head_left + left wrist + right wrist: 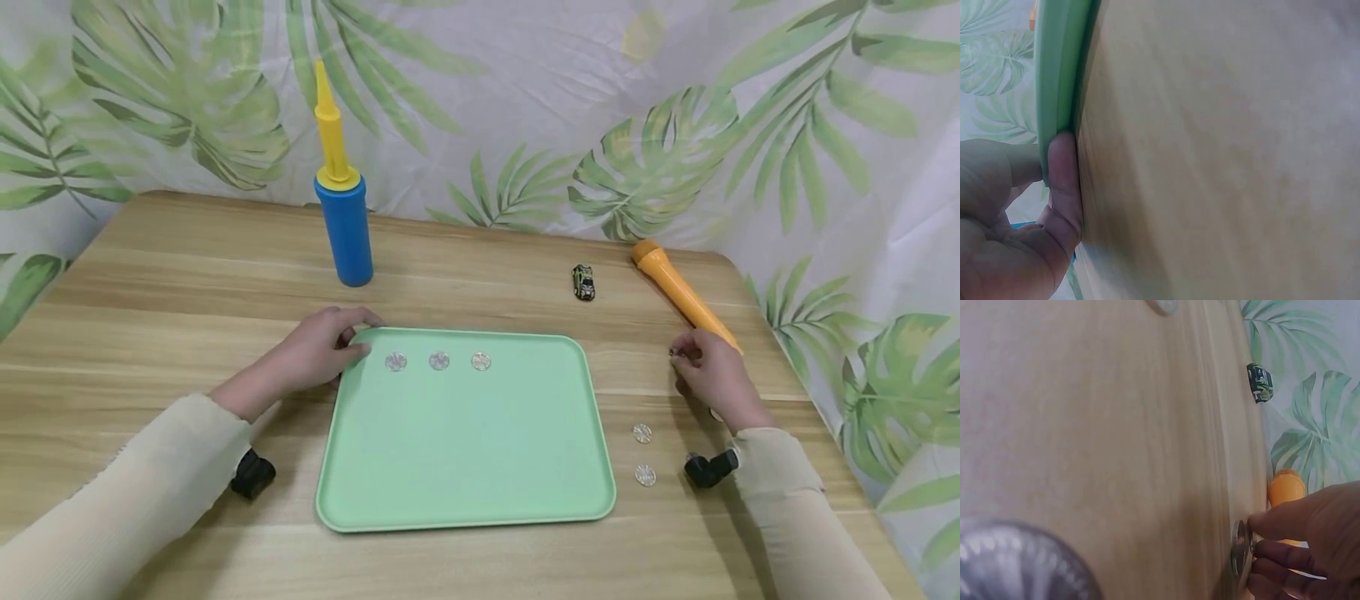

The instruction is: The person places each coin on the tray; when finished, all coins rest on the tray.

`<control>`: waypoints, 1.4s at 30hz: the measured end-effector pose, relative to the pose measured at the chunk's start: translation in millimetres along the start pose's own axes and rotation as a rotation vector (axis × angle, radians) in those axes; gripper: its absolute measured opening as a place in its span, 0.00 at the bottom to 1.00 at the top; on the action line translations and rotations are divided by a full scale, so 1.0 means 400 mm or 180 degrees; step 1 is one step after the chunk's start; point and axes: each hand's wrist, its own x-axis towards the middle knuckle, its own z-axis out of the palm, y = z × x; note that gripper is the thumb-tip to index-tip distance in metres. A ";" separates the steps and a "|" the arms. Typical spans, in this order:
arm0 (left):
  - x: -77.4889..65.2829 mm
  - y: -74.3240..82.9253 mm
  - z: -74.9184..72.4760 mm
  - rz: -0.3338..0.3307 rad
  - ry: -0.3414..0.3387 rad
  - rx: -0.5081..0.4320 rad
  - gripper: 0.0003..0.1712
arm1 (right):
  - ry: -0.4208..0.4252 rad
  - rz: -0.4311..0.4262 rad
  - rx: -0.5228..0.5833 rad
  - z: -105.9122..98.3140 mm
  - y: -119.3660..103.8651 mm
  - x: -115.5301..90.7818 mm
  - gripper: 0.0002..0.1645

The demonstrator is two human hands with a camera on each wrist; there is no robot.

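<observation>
My left hand (318, 350) grips the far left corner of a light green tray (465, 508). In the left wrist view, the tray's rim (1060, 69) runs between the thumb and a finger. Three silver coins lie in a row near the tray's far edge, the middle one (439, 361) between the others. Right of the tray, my right hand (712, 375) pinches a silver coin (1240, 550) on edge between thumb and fingertips, just above the table. Two more coins lie beside the tray, one farther (642, 433) and one nearer (646, 476). Another coin (715, 414) is partly hidden by the right hand.
A blue and yellow hand pump (347, 233) stands upright behind the tray. At the back right are a small toy car (582, 283) and an orange toy microphone (678, 287), the latter just beyond my right hand. A leaf-patterned cloth (517, 108) hangs behind the wooden table (187, 275).
</observation>
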 end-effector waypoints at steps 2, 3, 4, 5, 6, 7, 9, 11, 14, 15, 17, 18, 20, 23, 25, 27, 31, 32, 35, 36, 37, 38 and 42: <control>0.000 0.001 0.003 0.0006 0.0015 0.0010 0.22 | -0.0010 0.0019 0.0010 0.001 0.000 0.000 0.09; 0.000 0.001 0.004 0.0016 0.0021 0.0011 0.22 | -0.0011 0.0026 0.0021 0.001 0.000 0.000 0.09; 0.000 0.000 0.005 0.0027 0.0026 0.0010 0.22 | -0.0002 0.0030 0.0025 0.001 0.001 0.000 0.09; 0.000 -0.001 0.005 0.0036 0.0029 0.0008 0.22 | 0.0016 0.0021 0.0027 0.002 0.002 0.001 0.09; 0.000 -0.002 0.006 0.0036 0.0030 0.0005 0.22 | 0.0033 0.0013 0.0025 0.003 0.003 0.001 0.09; -0.001 -0.002 0.007 0.0037 0.0030 -0.0009 0.22 | 0.0052 -0.0005 0.0017 0.004 0.004 0.002 0.09; -0.001 -0.004 0.008 0.0029 0.0029 -0.0019 0.22 | 0.0085 -0.0040 0.0000 0.005 0.005 0.004 0.09; -0.001 -0.004 0.010 0.0014 0.0037 -0.0019 0.22 | 0.0101 -0.0073 -0.0024 0.005 0.006 0.007 0.08; -0.002 -0.003 0.011 -0.0007 0.0057 -0.0014 0.23 | 0.0072 -0.0092 -0.0051 0.001 0.004 0.012 0.08; -0.002 -0.002 0.011 -0.0017 0.0063 -0.0009 0.23 | 0.0058 -0.0095 -0.0056 0.000 0.003 0.014 0.08; -0.001 0.000 0.010 -0.0020 0.0069 0.0006 0.23 | 0.0000 -0.0053 -0.0032 -0.004 0.003 0.016 0.09; 0.000 0.002 0.010 -0.0016 0.0069 0.0014 0.23 | -0.0035 -0.0021 -0.0019 -0.006 0.005 0.017 0.10; 0.001 0.005 0.010 0.0007 0.0059 0.0010 0.23 | -0.0112 0.0061 0.0010 -0.010 0.007 0.018 0.12; 0.003 0.008 0.008 0.0038 0.0039 -0.0015 0.22 | -0.0231 0.0183 0.0067 -0.014 0.010 0.021 0.14; 0.004 0.010 0.008 0.0036 0.0026 -0.0047 0.22 | -0.0297 0.0216 0.0101 -0.015 0.010 0.024 0.14; 0.003 0.011 0.007 0.0022 0.0020 -0.0057 0.22 | -0.0344 0.0221 0.0137 -0.016 0.010 0.026 0.15; 0.002 0.011 0.006 0.0012 0.0021 -0.0081 0.22 | -0.0353 0.0194 0.0165 -0.015 0.010 0.026 0.14; 0.002 0.010 0.006 0.0010 0.0024 -0.0085 0.22 | -0.0335 0.0174 0.0169 -0.015 0.008 0.025 0.14; -0.001 0.010 0.006 -0.0001 0.0033 -0.0093 0.22 | -0.0257 0.0102 0.0167 -0.011 0.004 0.021 0.13; -0.002 0.011 0.006 -0.0009 0.0034 -0.0093 0.22 | -0.0227 0.0070 0.0160 -0.010 0.002 0.020 0.13; -0.002 0.010 0.006 -0.0010 0.0033 -0.0090 0.22 | -0.0191 0.0036 0.0148 -0.008 0.000 0.019 0.13; -0.003 0.010 0.005 -0.0013 0.0034 -0.0084 0.22 | -0.0160 0.0006 0.0139 -0.007 -0.001 0.018 0.12; -0.005 0.006 0.004 -0.0013 0.0036 -0.0065 0.22 | -0.0087 -0.0067 0.0119 0.001 -0.009 0.017 0.12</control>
